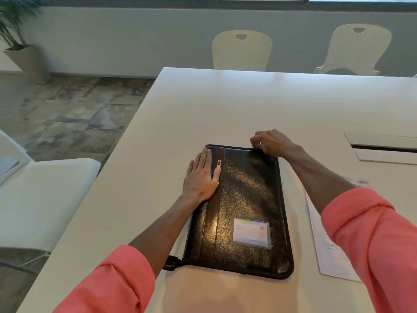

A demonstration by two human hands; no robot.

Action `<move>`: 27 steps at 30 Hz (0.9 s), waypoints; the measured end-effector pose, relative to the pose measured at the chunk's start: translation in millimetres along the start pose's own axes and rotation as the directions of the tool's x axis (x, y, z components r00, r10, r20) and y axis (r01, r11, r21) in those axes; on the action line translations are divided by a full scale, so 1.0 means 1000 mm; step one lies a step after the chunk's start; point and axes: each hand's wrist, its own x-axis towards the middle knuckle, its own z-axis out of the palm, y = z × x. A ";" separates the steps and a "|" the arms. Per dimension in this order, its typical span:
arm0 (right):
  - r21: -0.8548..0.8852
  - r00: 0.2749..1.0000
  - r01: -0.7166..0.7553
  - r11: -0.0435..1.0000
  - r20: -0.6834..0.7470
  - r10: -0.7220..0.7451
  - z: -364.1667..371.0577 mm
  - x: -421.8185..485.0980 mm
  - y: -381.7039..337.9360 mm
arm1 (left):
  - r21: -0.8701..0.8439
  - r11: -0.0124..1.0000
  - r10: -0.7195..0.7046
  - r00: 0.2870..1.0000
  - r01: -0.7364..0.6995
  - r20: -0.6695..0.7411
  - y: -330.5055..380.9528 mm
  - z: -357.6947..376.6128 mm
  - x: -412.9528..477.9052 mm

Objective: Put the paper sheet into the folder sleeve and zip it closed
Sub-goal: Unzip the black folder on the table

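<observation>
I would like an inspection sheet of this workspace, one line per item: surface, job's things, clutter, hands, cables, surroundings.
Surface: white table, with a slotted hatch at the right.
Job's things: black folder lies flat and closed; paper sheet lies on the table to its right, partly under the right forearm, not yet inside.
Clutter: nothing seen.
Grippers: left hand rests flat on the folder's left side; right hand has its fingers curled at the folder's far edge, whether it pinches anything is unclear.
Cables: nothing seen.
Surroundings: pale chairs beyond the table, potted plant at far left.
</observation>
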 end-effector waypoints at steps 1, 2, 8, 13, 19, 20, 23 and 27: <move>0.002 1.000 -0.022 1.000 0.002 0.022 0.002 -0.007 0.005 | 0.001 1.000 0.001 1.000 -0.001 0.000 0.000 0.000 0.000; 0.006 0.999 -0.042 0.999 0.004 0.042 0.003 -0.013 0.009 | 0.001 1.000 0.002 1.000 -0.002 0.001 0.001 -0.001 -0.001; 0.060 0.989 -0.144 0.988 -0.028 0.146 0.017 -0.045 0.028 | 0.006 1.000 -0.001 1.000 0.001 0.008 0.002 -0.002 -0.001; 0.206 0.944 -0.283 0.937 -0.114 0.310 0.034 -0.061 0.020 | 0.014 1.000 -0.007 1.000 0.007 0.011 0.004 -0.005 -0.003; 0.270 0.868 -0.416 0.868 -0.166 0.468 0.049 -0.085 0.003 | 0.022 1.000 -0.012 1.000 0.012 0.025 0.008 -0.010 -0.007; 0.279 0.859 -0.428 0.860 -0.169 0.483 0.051 -0.090 0.000 | 0.018 1.000 -0.013 0.999 0.012 0.030 0.009 -0.011 -0.007; 0.293 0.842 -0.449 0.844 -0.180 0.510 0.054 -0.104 -0.012 | 0.015 1.000 -0.018 0.999 0.018 0.036 0.012 -0.013 -0.010; 0.298 0.828 -0.469 0.832 -0.179 0.531 0.058 -0.122 -0.030 | 0.006 1.000 -0.020 0.999 0.019 0.040 0.013 -0.016 -0.012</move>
